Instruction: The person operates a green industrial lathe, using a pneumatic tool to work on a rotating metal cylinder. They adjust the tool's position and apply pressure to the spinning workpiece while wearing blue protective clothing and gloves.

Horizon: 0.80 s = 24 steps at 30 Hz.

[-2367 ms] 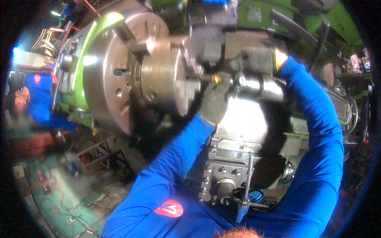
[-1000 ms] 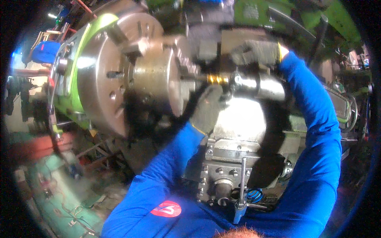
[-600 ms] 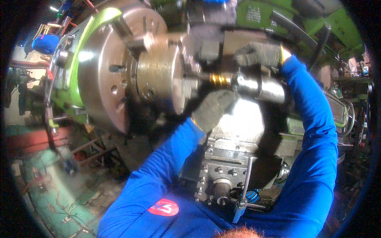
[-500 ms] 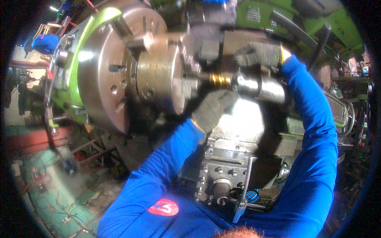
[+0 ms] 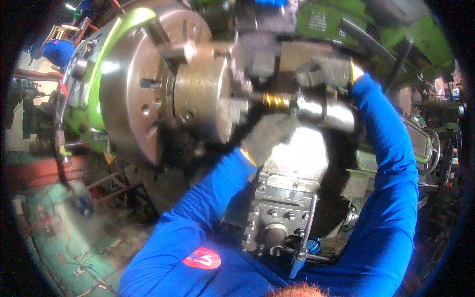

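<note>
A gold-coloured drill bit (image 5: 275,100) points left out of a shiny steel drill chuck (image 5: 310,107). Its dark tip end faces the lathe chuck (image 5: 200,101), a wide steel cylinder in front of a large faceplate (image 5: 129,94). My left hand (image 5: 269,138), in a dark glove, is just below the bit, its curled fingers at the drill chuck's lower left edge. Above the drill chuck is my right hand (image 5: 329,73), gloved too, with bent fingers. Blur and the gloves hide what either hand grips.
Below the hands lies the bright metal carriage (image 5: 302,151), with a bolted tool slide (image 5: 282,215) and an upright lever (image 5: 310,218) close to my body. Green machine housing (image 5: 326,22) stands behind. A handwheel (image 5: 434,151) is at far right.
The whole picture has shifted slightly right and down. Both hands stay at the drill chuck, with hardly any movement relative to it.
</note>
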Tool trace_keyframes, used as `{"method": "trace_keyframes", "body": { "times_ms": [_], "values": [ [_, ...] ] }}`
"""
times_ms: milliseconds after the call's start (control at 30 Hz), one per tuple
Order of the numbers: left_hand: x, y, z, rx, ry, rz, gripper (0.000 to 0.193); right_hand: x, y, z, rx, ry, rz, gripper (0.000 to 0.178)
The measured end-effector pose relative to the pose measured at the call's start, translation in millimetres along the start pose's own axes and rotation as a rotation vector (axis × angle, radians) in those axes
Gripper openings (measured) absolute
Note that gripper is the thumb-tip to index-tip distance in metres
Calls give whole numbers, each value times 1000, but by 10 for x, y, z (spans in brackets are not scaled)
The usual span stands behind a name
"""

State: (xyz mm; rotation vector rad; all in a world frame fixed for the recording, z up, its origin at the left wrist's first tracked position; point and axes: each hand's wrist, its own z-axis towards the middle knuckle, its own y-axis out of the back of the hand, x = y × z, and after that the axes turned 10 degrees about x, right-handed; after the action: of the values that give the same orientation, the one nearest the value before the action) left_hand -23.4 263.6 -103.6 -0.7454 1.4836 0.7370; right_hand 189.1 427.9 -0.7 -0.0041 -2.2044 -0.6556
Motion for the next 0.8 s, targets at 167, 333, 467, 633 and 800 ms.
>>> {"method": "trace_keyframes", "body": {
  "times_ms": [167, 333, 467, 633, 800],
  "values": [
    [-275, 2, 30, 49, 134, 567, 20, -16, -24, -1, -36, -22, -2, 54],
    [50, 7, 80, -71, -447, 504, 14, -270, -5, 54, 29, 171, 114, 47],
    [-26, 81, -19, 46, -229, 341, 12, -79, -22, 42, 83, 161, 85, 36],
    [-19, 160, 77, 235, 124, 618, 34, -128, -18, 35, 84, 222, 21, 38],
    [203, 149, -101, 128, -208, 113, 40, -404, -9, 118, 8, 293, -166, 30]
  ]
}}
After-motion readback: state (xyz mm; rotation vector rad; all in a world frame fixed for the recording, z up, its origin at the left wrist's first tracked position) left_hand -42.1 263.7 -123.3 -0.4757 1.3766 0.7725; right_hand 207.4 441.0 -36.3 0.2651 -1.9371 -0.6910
